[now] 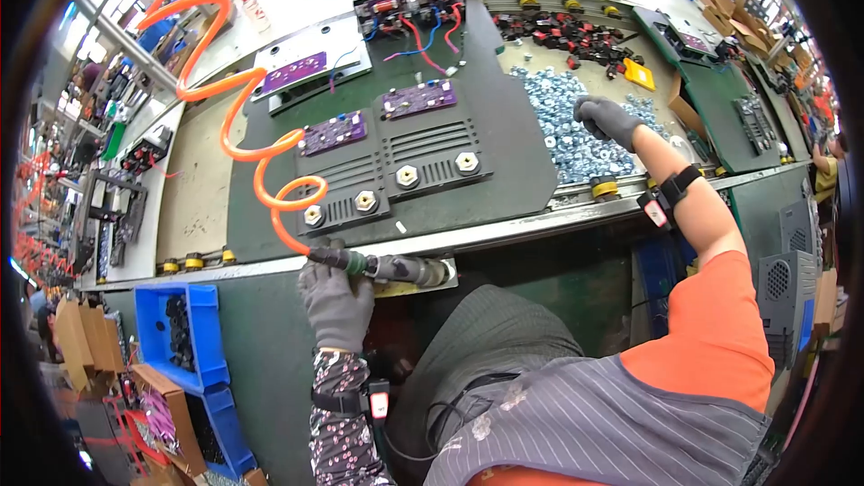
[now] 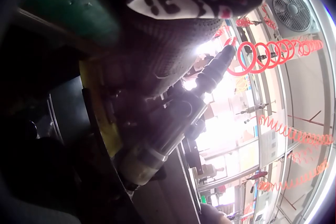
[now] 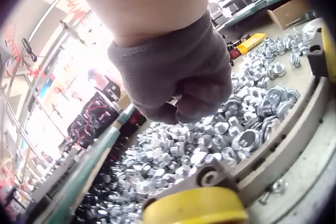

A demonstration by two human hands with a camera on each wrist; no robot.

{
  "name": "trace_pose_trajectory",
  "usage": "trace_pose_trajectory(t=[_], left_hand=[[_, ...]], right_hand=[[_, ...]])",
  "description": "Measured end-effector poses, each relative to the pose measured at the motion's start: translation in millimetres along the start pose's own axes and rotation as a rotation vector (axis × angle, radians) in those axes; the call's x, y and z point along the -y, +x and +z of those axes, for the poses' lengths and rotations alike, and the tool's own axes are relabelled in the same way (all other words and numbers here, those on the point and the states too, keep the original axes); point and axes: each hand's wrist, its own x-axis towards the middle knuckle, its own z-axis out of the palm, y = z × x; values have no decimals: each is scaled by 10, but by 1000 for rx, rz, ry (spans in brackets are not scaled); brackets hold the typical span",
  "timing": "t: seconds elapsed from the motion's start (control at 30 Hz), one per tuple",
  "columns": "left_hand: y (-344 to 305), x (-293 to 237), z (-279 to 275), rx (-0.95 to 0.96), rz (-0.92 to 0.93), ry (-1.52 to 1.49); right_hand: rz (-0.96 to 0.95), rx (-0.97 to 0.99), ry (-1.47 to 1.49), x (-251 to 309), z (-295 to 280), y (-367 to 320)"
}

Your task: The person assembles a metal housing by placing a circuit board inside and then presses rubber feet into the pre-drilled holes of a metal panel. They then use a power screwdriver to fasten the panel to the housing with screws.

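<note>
My left hand (image 1: 337, 306), in a grey glove, grips the rear of an air screwdriver (image 1: 400, 268) at the bench's front edge. The tool lies nearly level, its far end over a small metal plate (image 1: 441, 281). In the left wrist view the screwdriver (image 2: 168, 129) slants across, the glove mostly in shadow. A coiled orange air hose (image 1: 261, 153) runs from its back end. Over a heap of silver bolts (image 3: 205, 145), my gloved right hand (image 3: 178, 74) has its fingers curled. A glint of metal shows between those fingers; I cannot tell how many bolts they hold.
Two black panels (image 1: 432, 139) with purple circuit boards (image 1: 418, 99) and large brass-coloured hex fittings lie on the green mat (image 1: 513, 189). Red and black parts (image 1: 576, 36) and a yellow piece (image 1: 639, 74) lie beyond the bolts. Blue bins (image 1: 211, 333) stand at left.
</note>
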Motion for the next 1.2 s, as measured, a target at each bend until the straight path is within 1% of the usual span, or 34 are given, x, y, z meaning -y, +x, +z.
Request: trace_pose_trajectory(t=[0.07, 0.1, 0.13, 0.2, 0.23, 0.27, 0.3, 0.33, 0.37, 0.4, 0.43, 0.47, 0.5, 0.53, 0.57, 0.6, 0.63, 0.7, 0.73, 0.77, 0.8, 0.83, 0.87, 0.9, 0.93, 0.97, 1.0, 1.03, 1.07, 1.13, 1.2], left_hand=[[-6, 12, 24, 21, -27, 41], [-4, 21, 27, 18, -23, 44], [-1, 26, 26, 22, -21, 46], [7, 9, 1, -58, 16, 20], [30, 12, 16, -54, 44, -50], [52, 39, -14, -55, 51, -102], [75, -41, -125, -141, 81, -146], [66, -29, -126, -170, 77, -165], [63, 2, -117, -164, 75, -250], [44, 47, -34, -176, 34, -246], [27, 77, 16, -247, 52, -264], [11, 109, 30, -221, 28, -266], [-13, 111, 2, -124, 23, -170], [-70, 188, 23, -18, 56, -138], [-129, 256, -182, 79, 46, -185], [-179, 292, -447, 177, 42, -241], [-254, 412, -664, 84, 52, -152], [-394, 690, -1344, 98, -112, -46], [-564, 935, -1548, -131, -162, -46], [-694, 1093, -1852, -228, -308, 93], [-865, 1468, -1991, -310, -391, 176], [-1051, 1757, -2148, -436, -483, 231], [-1282, 2053, -2326, -369, -687, 348], [-1460, 2194, -2530, -293, -967, 321], [-1675, 2405, -2641, -274, -1095, 380], [-1911, 2641, -2714, -238, -1141, 403], [-2107, 2842, -2739, -236, -1143, 410], [-2279, 3020, -2751, -214, -1278, 323], [-2363, 3109, -2772, -192, -1410, 231], [-2362, 3145, -2791, -207, -1418, 238], [-2255, 3115, -2787, -229, -1422, 235]], right_hand=[[-180, 35, -215, 331, 231, -93], [-177, 53, -252, 597, 426, -188], [-140, 46, -239, 748, 616, -192], [-340, 77, -478, 805, 898, 52], [-462, -3, -533, 816, 1087, 154], [-572, -7, -649, 850, 1218, 353], [-425, -111, -807, 1006, 1347, 340], [-430, -51, -727, 1153, 1415, 302], [-580, -80, -604, 1014, 1478, 522], [-642, -101, -561, 997, 1550, 606], [-652, -201, -591, 1065, 1664, 536], [-632, -201, -639, 1097, 1722, 554], [-683, -261, -578, 1024, 1767, 581], [-718, -318, -513, 922, 1787, 635], [-687, -255, -536, 977, 1757, 536], [-790, -372, -474, 825, 1774, 603], [-782, -330, -496, 807, 1731, 579], [-770, -325, -430, 678, 1712, 658], [-758, -326, -414, 621, 1702, 700], [-765, -329, -396, 546, 1688, 774], [-769, -330, -381, 435, 1666, 874], [-835, -371, -401, 291, 1636, 1002], [-898, -415, -420, 132, 1610, 1151], [-890, -405, -373, 23, 1591, 1254], [-892, -400, -367, -30, 1574, 1309], [-868, -396, -345, -48, 1561, 1323], [-843, -390, -326, -62, 1551, 1314], [-781, -357, -270, -59, 1548, 1309], [-782, -355, -267, -80, 1536, 1329], [-771, -345, -241, -158, 1498, 1401], [-793, -382, -288, -205, 1488, 1439]])
